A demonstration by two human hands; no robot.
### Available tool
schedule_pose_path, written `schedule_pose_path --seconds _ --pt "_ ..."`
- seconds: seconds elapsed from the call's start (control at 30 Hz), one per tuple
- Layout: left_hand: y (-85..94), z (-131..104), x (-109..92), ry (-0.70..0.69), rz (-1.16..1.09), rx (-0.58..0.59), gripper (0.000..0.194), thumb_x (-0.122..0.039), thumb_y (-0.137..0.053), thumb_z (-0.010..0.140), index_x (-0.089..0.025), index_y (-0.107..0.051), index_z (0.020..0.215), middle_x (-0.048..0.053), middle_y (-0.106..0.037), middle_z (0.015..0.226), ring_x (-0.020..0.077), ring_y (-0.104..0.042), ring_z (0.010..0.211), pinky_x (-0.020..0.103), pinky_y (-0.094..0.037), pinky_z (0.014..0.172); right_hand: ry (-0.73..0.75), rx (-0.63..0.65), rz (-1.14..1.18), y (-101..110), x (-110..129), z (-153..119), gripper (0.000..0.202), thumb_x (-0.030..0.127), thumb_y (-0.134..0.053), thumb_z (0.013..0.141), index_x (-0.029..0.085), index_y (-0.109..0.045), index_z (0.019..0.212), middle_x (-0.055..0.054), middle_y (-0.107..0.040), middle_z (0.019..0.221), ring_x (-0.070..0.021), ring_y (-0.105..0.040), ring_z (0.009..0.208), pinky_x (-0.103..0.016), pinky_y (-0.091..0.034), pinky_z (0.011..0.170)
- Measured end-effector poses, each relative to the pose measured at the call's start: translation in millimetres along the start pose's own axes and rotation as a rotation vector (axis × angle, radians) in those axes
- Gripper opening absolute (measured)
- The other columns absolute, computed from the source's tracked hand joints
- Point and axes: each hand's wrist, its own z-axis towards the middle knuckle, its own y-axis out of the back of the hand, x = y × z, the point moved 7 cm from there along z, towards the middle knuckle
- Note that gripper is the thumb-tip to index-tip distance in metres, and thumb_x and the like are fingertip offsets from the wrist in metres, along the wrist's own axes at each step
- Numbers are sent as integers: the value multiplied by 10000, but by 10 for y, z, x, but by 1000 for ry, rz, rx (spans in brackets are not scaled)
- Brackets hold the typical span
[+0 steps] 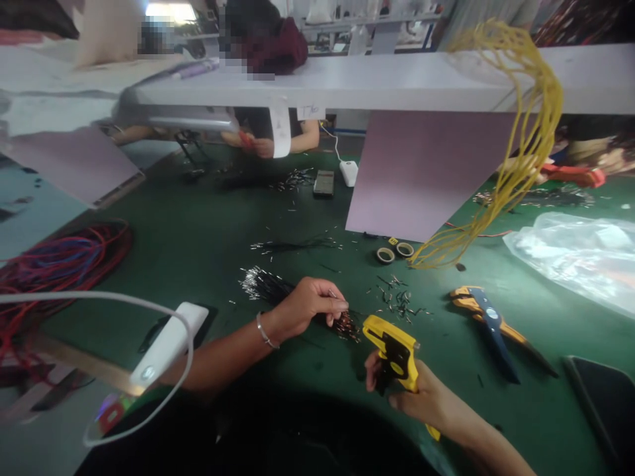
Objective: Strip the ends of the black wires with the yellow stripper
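Around and beneath the black wire bundle [270, 285] we had the green table [198, 225], reaching out on every side. Well beyond the bundle, a white shelf [397, 82] crossed above the table's far part. Right of the bundle, well apart, we saw a clear plastic bag [575, 251]; beyond the bundle and also rightward, yellow wires [536, 132] hung down from the shelf. Well to its left lay a coil of red and blue wires [74, 258]. Farther right of it than the copper ends was a plier-like tool [491, 317]. Just right of those ends, our right hand [417, 393] gripped a yellow wire stripper [394, 347]. Over the bundle itself, our left hand [315, 304] pinched, thumb against fingers, what looked like one thin wire [356, 313]. Beyond the bundle, rightward, sat two tape rolls [385, 256]; nearer it, we had small dark clippings [399, 301] scattered.
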Motion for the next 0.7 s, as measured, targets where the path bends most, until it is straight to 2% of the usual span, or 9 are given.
schedule_pose_path --seconds 0.13,0.33,0.5,0.7 --pt "31 -7 -63 -31 26 -40 127 -205 -715 677 -97 -651 666 -4 -577 519 75 -508 453 213 -419 450 24 10 66 19 -48 23 485 44 -509 527 166 -571 993 -51 -652 834 -216 -590 810 -347 -443 724" --pt "15 -2 -92 -63 48 -50 125 -213 -707 691 -107 -648 665 -10 -580 527 69 -502 462 210 -422 462 4 -39 175 89 -100 50 426 51 -526 558 157 -590 965 -41 -665 778 -195 -602 718 -323 -441 658" --pt "-17 -11 -102 -63 96 -51 113 -205 -695 700 -105 -651 672 -4 -582 526 69 -500 461 211 -412 468 31 -30 192 130 -112 70 424 47 -529 554 151 -598 960 -32 -670 743 -181 -598 693 -305 -432 645" --pt "-84 -20 -86 -45 127 -51 114 -211 -683 693 -103 -650 680 -9 -575 525 72 -495 475 209 -414 470 41 -3 181 78 -69 38 404 69 -550 578 149 -599 972 -42 -677 764 -188 -605 718 -296 -411 633"
